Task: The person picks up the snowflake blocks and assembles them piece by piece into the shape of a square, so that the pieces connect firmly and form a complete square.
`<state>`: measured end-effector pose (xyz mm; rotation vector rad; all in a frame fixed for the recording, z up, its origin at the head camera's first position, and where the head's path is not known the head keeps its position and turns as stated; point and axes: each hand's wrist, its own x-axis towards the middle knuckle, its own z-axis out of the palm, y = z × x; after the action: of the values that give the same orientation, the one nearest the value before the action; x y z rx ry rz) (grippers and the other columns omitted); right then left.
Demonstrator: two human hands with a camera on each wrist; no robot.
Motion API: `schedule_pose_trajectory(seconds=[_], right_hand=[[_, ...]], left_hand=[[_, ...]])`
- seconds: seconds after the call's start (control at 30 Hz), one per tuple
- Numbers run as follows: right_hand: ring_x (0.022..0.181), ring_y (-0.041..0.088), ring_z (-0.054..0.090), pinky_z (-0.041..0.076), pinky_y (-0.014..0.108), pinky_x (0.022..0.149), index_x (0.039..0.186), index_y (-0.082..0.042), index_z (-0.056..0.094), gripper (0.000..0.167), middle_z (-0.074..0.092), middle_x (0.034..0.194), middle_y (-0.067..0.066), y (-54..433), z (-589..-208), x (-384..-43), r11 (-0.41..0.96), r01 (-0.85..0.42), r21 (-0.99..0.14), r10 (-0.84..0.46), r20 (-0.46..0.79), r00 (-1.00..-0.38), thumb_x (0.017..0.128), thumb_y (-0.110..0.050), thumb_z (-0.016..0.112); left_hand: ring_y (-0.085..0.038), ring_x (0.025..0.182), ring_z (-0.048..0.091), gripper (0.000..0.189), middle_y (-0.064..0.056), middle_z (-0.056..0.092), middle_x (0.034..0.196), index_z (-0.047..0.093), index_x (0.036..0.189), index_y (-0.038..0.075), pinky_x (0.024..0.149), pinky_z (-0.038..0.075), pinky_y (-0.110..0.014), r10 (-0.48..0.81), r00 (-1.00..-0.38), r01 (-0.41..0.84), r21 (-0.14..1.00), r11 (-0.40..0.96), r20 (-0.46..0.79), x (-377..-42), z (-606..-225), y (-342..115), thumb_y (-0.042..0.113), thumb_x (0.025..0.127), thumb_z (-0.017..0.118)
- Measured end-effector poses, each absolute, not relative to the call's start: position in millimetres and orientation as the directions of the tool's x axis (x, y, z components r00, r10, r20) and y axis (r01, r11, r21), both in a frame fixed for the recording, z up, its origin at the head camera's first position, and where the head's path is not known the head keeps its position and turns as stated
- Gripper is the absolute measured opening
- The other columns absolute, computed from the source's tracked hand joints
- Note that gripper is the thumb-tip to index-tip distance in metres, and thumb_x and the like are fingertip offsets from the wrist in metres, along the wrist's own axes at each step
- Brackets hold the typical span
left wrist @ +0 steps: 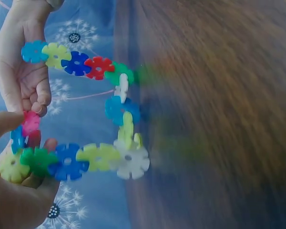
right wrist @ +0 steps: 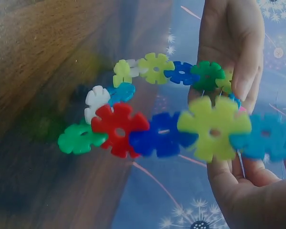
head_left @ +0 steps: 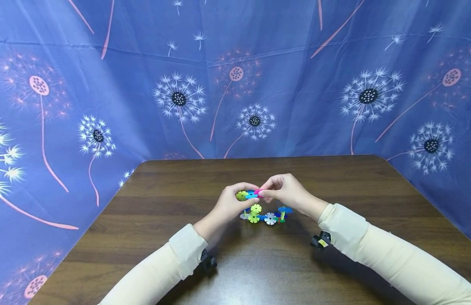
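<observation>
A chain of plastic snowflake discs (left wrist: 98, 157), notched and flower-shaped, hangs in a curved loop over the table. My left hand (head_left: 228, 205) grips one end of it, thumb and fingers around a yellow-green disc (left wrist: 13, 167) and a light blue disc (head_left: 252, 194). With the fingertips of my right hand (head_left: 290, 192) I pinch a pink disc (left wrist: 30, 123), which meets the light blue one. The chain's other end, a light blue disc (left wrist: 34, 51), overlaps my right palm in the left wrist view. Red (right wrist: 120, 130), green, dark blue and white discs make up the rest.
The brown wooden table (head_left: 266, 262) extends around and below both hands. Behind it hangs a blue cloth (head_left: 296, 76) printed with dandelions. A small black camera (head_left: 208, 259) sits on the left wrist, another (head_left: 320, 240) on the right.
</observation>
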<state>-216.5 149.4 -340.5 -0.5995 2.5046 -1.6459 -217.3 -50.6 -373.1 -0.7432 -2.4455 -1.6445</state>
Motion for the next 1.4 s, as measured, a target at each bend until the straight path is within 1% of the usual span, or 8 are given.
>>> schedule_pose_trajectory(seconds=[0.1, 0.33, 0.5, 0.7, 0.87, 1.13, 1.27, 1.4], right_hand=[[0.071, 0.025, 0.069, 0.058, 0.035, 0.073, 0.094, 0.007, 0.068, 0.019, 0.071, 0.085, 0.022, 150.5, -340.3, -216.8, 0.323, -0.266, -0.908, -0.383, 0.131, -0.914, 0.087, -0.01, 0.072], [0.074, 0.022, 0.069, 0.056, 0.049, 0.081, 0.099, 0.009, 0.065, 0.033, 0.071, 0.087, 0.017, 161.9, -340.7, -232.3, 0.265, -0.139, -0.954, -0.365, 0.034, -0.931, 0.095, -0.023, 0.063], [0.073, 0.019, 0.068, 0.057, 0.044, 0.081, 0.101, 0.01, 0.066, 0.024, 0.071, 0.084, 0.011, 166.5, -357.1, -256.9, 0.32, -0.067, -0.945, -0.387, -0.066, -0.92, 0.093, -0.013, 0.064], [0.07, 0.014, 0.065, 0.058, 0.035, 0.074, 0.096, 0.007, 0.069, 0.021, 0.071, 0.079, 0.004, 156.6, -379.9, -282.2, 0.463, -0.136, -0.876, -0.456, -0.104, -0.884, 0.083, -0.008, 0.074], [0.066, 0.008, 0.056, 0.05, 0.026, 0.065, 0.087, 0.001, 0.072, 0.02, 0.067, 0.069, -0.004, 147.9, -391.7, -291.3, 0.536, -0.201, -0.82, -0.468, -0.09, -0.879, 0.074, -0.009, 0.083], [0.059, 0.007, 0.048, 0.043, 0.022, 0.059, 0.074, 0.001, 0.066, 0.022, 0.058, 0.061, -0.004, 139.9, -396.0, -290.0, 0.598, -0.253, -0.76, -0.49, -0.098, -0.866, 0.063, -0.002, 0.086], [0.062, 0.007, 0.05, 0.044, 0.022, 0.06, 0.076, -0.004, 0.071, 0.018, 0.063, 0.064, -0.003, 136.8, -396.0, -291.1, 0.633, -0.315, -0.707, -0.514, -0.079, -0.854, 0.065, -0.002, 0.085], [0.063, 0.007, 0.052, 0.045, 0.022, 0.061, 0.078, -0.006, 0.072, 0.017, 0.066, 0.067, -0.003, 135.8, -396.8, -291.2, 0.639, -0.318, -0.7, -0.522, -0.092, -0.848, 0.067, -0.002, 0.085]], left_hand=[[-0.016, 0.098, 0.059, 0.022, -0.005, 0.074, 0.102, 0.075, 0.101, 0.012, 0.074, 0.052, -0.023, 0.31, -0.888, 0.432, 0.849, 0.304, 0.341, -218.4, -372.9, -47.0, 0.015, 0.08, 0.08], [-0.008, 0.078, 0.058, 0.018, -0.006, 0.072, 0.099, 0.073, 0.096, 0.011, 0.064, 0.052, -0.022, 0.247, -0.919, 0.375, 0.877, 0.3, 0.309, -221.4, -372.5, -42.6, 0.014, 0.08, 0.08], [-0.005, 0.063, 0.056, 0.016, -0.006, 0.071, 0.096, 0.073, 0.094, 0.011, 0.06, 0.051, -0.022, 0.204, -0.943, 0.314, 0.905, 0.288, 0.262, -221.3, -370.6, -40.6, 0.013, 0.079, 0.079], [-0.007, 0.063, 0.056, 0.016, -0.005, 0.071, 0.094, 0.073, 0.092, 0.012, 0.06, 0.054, -0.03, 0.18, -0.954, 0.283, 0.914, 0.292, 0.238, -222.3, -369.3, -38.8, 0.016, 0.079, 0.08], [-0.008, 0.076, 0.054, 0.016, -0.003, 0.071, 0.094, 0.074, 0.091, 0.013, 0.058, 0.049, -0.024, 0.172, -0.955, 0.286, 0.907, 0.308, 0.243, -223.7, -369.2, -36.3, 0.021, 0.079, 0.081], [-0.006, 0.06, 0.053, 0.014, 0.0, 0.068, 0.081, 0.073, 0.09, 0.012, 0.055, 0.05, -0.024, 0.157, -0.963, 0.258, 0.923, 0.285, 0.22, -222.5, -367.4, -32.8, 0.017, 0.079, 0.08], [-0.006, 0.057, 0.052, 0.014, 0.001, 0.067, 0.075, 0.073, 0.09, 0.013, 0.052, 0.048, -0.021, 0.148, -0.966, 0.249, 0.926, 0.284, 0.214, -221.9, -366.0, -31.5, 0.018, 0.079, 0.08], [-0.006, 0.058, 0.052, 0.013, 0.001, 0.067, 0.078, 0.073, 0.089, 0.013, 0.052, 0.046, -0.02, 0.144, -0.967, 0.244, 0.926, 0.287, 0.21, -221.6, -367.0, -31.3, 0.018, 0.079, 0.08]])
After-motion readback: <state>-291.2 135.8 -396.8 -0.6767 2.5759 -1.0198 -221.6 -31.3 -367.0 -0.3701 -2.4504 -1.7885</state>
